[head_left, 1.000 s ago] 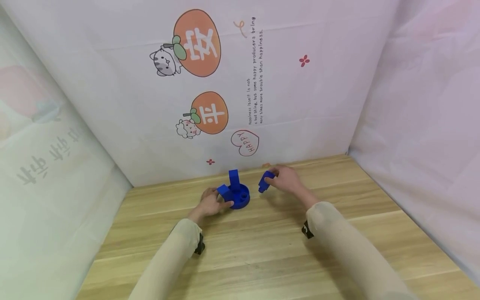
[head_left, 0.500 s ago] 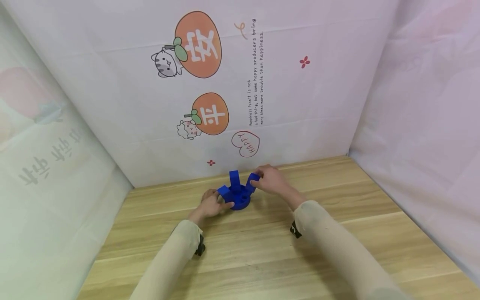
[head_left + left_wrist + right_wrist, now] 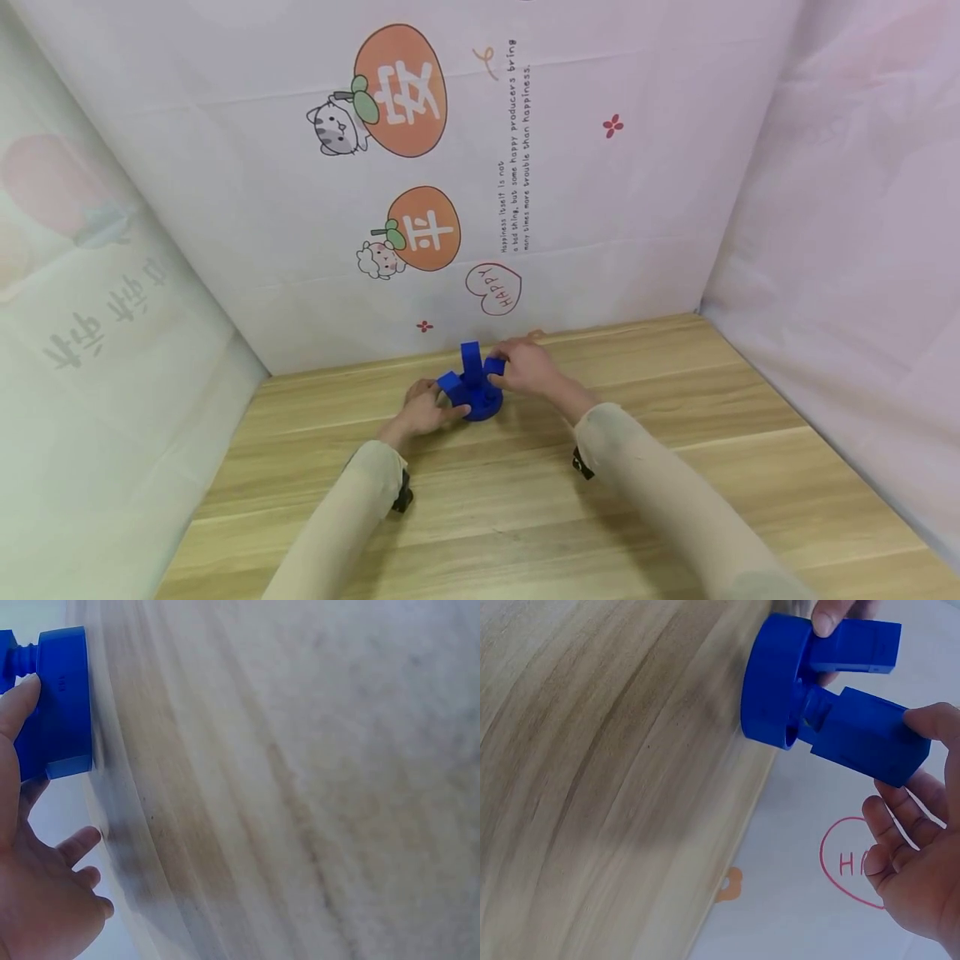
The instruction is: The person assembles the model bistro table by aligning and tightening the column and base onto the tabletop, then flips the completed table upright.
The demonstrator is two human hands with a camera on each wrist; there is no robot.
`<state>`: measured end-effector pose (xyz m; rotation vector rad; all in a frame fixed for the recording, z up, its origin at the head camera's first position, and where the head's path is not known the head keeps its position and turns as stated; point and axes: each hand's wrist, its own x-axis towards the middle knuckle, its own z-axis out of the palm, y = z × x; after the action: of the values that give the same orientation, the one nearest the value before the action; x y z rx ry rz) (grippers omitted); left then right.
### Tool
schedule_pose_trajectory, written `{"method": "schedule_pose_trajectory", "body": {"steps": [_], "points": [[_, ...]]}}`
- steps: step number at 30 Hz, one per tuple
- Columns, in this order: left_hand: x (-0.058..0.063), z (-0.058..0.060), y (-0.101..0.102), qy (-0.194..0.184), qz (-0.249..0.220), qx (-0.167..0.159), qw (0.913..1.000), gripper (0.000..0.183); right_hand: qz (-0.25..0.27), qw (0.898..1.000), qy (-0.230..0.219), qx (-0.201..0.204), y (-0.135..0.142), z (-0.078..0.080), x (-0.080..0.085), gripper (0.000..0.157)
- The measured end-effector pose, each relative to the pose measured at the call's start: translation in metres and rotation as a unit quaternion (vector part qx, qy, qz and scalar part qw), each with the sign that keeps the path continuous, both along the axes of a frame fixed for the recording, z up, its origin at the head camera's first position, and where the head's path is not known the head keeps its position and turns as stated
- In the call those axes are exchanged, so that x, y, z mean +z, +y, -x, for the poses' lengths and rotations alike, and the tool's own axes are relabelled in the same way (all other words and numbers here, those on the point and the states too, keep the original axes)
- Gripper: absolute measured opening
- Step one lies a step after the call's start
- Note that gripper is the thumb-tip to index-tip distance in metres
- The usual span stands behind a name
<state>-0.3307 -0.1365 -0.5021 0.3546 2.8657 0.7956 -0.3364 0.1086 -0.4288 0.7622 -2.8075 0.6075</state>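
Note:
A round blue plastic base (image 3: 483, 410) with raised walls sits on the table near the back. Two blue blocks stand up from it: a rear one (image 3: 471, 358) and a left one (image 3: 450, 383) that leans outward. My left hand (image 3: 422, 410) grips the base and the left block from the left side, thumb at the front. My right hand (image 3: 528, 368) pinches a third blue block (image 3: 871, 737) between thumb and fingers. In the right wrist view its narrow end meets the base at an angle; how deep it sits is hidden.
The wood-grain table (image 3: 495, 517) carries the base close to its back edge. A white printed cloth (image 3: 585, 225) hangs right behind, with more white cloth on the left (image 3: 97, 400) and right (image 3: 840, 275) sides.
My right hand has moved left and slightly down, bringing its block from beside the base onto the base's right side. The left hand has stayed at the base.

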Motion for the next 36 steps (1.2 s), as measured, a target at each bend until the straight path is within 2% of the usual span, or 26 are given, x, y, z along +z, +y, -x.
{"method": "schedule_pose_trajectory", "body": {"steps": [12,16,20,26,28,31,36], "points": [[-0.001,0.002,-0.002,0.003,-0.002,-0.005,1.0,0.085,-0.031,0.999,0.005,0.016,-0.01,0.004,-0.004,0.042],[-0.002,0.002,-0.003,0.004,0.001,-0.007,1.0,0.086,-0.043,0.998,-0.019,0.032,-0.008,0.006,-0.006,0.052],[0.0,0.001,-0.002,0.002,0.0,-0.007,1.0,0.084,-0.077,0.994,-0.05,0.056,-0.003,0.007,-0.007,0.063],[0.001,0.0,-0.001,0.01,0.005,-0.014,0.9998,0.081,-0.089,0.992,-0.06,0.073,0.001,0.008,-0.008,0.06],[0.002,0.0,-0.001,0.016,0.006,-0.016,0.9997,0.08,-0.077,0.993,-0.05,0.07,0.001,0.008,-0.007,0.054],[0.003,0.0,-0.001,0.022,0.004,-0.016,0.9996,0.079,-0.065,0.996,-0.035,0.045,-0.002,0.008,-0.006,0.041],[0.007,-0.002,0.0,0.022,0.005,-0.016,0.9996,0.077,-0.066,0.998,-0.019,0.014,-0.008,0.008,-0.006,0.042]]}}
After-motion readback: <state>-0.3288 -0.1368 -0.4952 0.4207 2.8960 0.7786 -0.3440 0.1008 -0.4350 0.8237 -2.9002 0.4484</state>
